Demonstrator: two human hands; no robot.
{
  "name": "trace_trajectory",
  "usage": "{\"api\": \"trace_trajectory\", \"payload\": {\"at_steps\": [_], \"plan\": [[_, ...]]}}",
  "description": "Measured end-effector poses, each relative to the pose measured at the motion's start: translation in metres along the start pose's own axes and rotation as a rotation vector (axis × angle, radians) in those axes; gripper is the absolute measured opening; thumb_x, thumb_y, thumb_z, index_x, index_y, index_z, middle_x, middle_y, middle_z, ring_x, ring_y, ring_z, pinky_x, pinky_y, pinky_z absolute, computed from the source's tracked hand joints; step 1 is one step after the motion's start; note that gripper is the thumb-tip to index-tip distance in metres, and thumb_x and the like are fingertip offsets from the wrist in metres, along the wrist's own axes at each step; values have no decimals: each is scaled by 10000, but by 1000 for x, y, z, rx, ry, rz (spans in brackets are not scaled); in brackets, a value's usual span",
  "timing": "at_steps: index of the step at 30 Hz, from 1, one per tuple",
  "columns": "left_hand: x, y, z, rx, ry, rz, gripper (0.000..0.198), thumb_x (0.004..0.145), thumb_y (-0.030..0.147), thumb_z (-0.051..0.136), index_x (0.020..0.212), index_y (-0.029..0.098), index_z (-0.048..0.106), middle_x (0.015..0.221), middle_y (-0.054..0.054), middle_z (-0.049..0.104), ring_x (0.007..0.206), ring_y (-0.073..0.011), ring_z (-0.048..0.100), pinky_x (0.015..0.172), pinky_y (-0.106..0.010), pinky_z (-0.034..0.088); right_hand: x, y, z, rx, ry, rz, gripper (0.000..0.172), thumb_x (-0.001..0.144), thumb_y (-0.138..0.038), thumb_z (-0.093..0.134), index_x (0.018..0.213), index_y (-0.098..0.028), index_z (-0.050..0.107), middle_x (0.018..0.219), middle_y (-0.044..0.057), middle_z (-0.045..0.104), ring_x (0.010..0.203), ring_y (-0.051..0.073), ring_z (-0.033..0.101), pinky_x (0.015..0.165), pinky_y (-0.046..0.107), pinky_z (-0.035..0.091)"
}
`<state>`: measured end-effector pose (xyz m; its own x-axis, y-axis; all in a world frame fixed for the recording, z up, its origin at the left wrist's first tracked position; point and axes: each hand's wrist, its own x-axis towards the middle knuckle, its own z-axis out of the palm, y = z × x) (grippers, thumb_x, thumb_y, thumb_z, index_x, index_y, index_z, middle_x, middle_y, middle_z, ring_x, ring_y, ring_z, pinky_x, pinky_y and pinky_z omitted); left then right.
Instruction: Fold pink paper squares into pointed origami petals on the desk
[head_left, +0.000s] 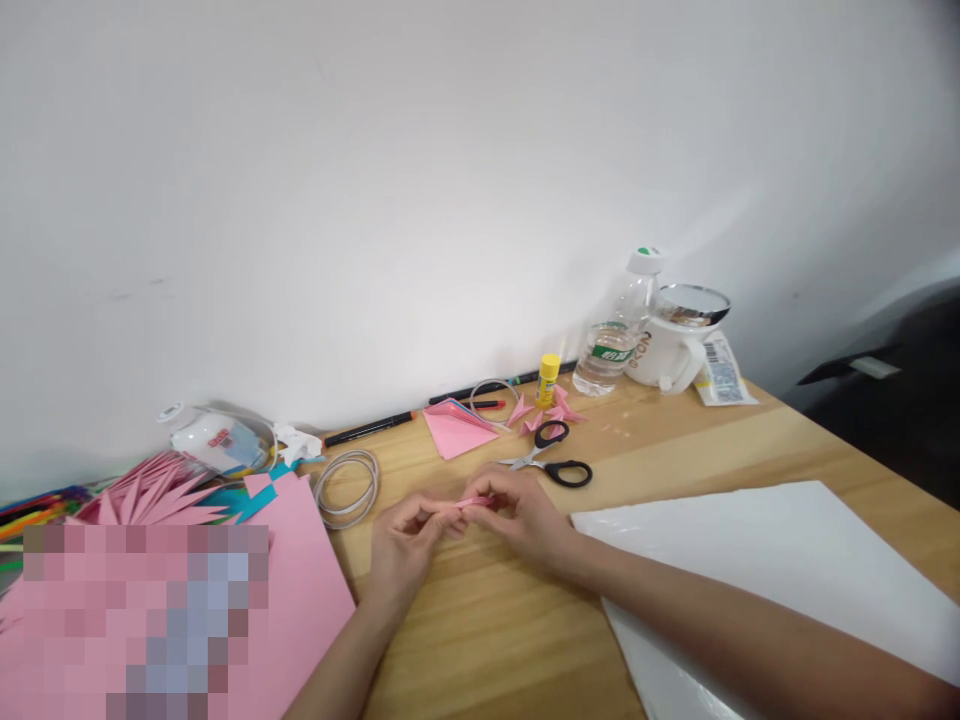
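Both my hands meet over the wooden table (480,640), pinching one small folded piece of pink paper (474,502) between them. My left hand (405,545) has its fingers curled and closed on the paper's left end. Closed on the right end is my right hand (525,515). Black-handled scissors (551,455) lie just beyond my right hand. A folded pink square (456,428) and a few small pink folded pieces (551,410) lie farther back.
A large white sheet (765,570) covers the right side under my right forearm. Pink paper sheets (300,590) and cut pink strips (150,495) lie at left, beside a wire coil (346,487). A glue stick (548,379), water bottle (619,335), white mug (667,355) and pens (367,430) stand along the wall.
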<state>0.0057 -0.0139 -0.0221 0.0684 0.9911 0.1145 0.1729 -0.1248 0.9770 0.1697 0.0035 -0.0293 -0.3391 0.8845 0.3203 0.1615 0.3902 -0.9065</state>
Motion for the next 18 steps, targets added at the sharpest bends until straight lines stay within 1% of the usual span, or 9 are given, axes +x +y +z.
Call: {"api": "trace_trajectory", "payload": {"at_steps": [3, 6, 9, 12, 14, 16, 18], "plan": [[1, -1, -1, -7, -4, -8, 142, 657, 276, 672, 634, 135, 671, 591, -41, 676, 512, -138, 607, 505, -218, 486, 0, 0, 1, -37, -3, -48, 90, 766, -219, 569, 707, -157, 593, 687, 28, 585, 631, 122, 505, 562, 224, 394], [2, -2, 0, -16, -21, -49, 166, 662, 294, 667, 636, 130, 662, 595, -48, 680, 512, -143, 613, 518, -229, 499, -1, 1, 1, -59, 1, -65, 101, 783, -218, 549, 705, -166, 587, 675, 24, 581, 621, 120, 496, 558, 225, 389], [3, -4, 2, -51, -54, -83, 169, 675, 301, 654, 702, 135, 637, 633, -52, 695, 544, -154, 635, 551, -245, 516, -1, 2, 1, -80, 16, -56, 107, 790, -235, 550, 716, -172, 595, 673, 26, 582, 622, 125, 494, 557, 230, 390], [3, -6, 4, -102, -50, -102, 213, 651, 310, 669, 777, 145, 621, 665, -47, 707, 579, -172, 656, 566, -261, 530, -1, 4, 2, -116, 25, -54, 102, 787, -247, 563, 733, -178, 614, 679, 30, 590, 631, 131, 497, 579, 243, 394], [3, -6, 5, -82, -42, -128, 228, 618, 299, 691, 781, 145, 645, 635, -40, 708, 569, -179, 658, 567, -267, 536, -2, 4, 2, -135, 25, -61, 107, 789, -251, 560, 734, -183, 622, 679, 33, 594, 641, 136, 501, 590, 251, 396], [3, -3, 5, -53, -41, -161, 203, 603, 281, 698, 756, 149, 679, 613, -35, 709, 558, -181, 657, 579, -274, 542, -2, 4, 3, -135, 25, -57, 107, 786, -255, 562, 730, -183, 618, 676, 32, 594, 643, 137, 506, 590, 251, 396], [2, 0, 5, -61, -41, -184, 180, 618, 280, 683, 744, 153, 702, 665, -41, 721, 588, -190, 666, 604, -290, 551, -3, 3, 3, -103, 35, -21, 96, 775, -266, 573, 748, -179, 602, 674, 24, 594, 622, 129, 510, 569, 240, 399]]}}
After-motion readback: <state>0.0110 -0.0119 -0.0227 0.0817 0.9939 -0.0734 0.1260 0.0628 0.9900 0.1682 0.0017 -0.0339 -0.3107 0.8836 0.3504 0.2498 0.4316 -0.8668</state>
